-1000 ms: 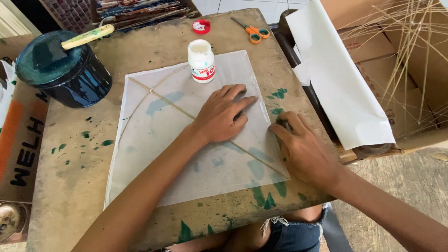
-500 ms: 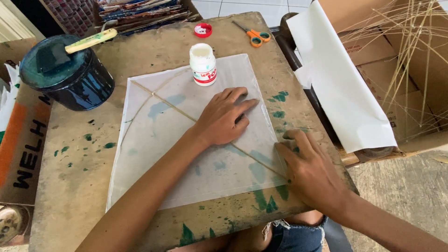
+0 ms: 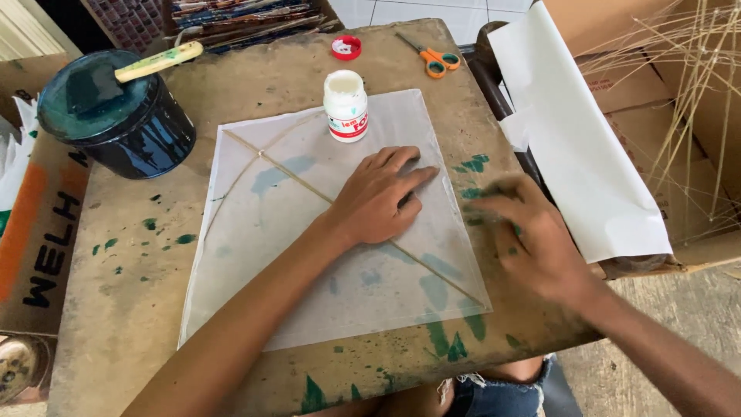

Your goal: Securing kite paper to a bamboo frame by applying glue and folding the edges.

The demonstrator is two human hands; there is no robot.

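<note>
Kite-covering stage, I reckon: the left hand [image 3: 384, 199] is lying flat and open, pinning the translucent paper kite [image 3: 309, 255] on the worktop [image 3: 123, 309], while the right hand [image 3: 532, 243], fingers loosely spread and holding nothing, is rubbing the right edge; next probably means pressing that edge evenly

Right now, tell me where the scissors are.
In the head view, the orange-handled scissors lie at the far edge of the table, right of the red cap and beyond the white glue bottle.
</note>
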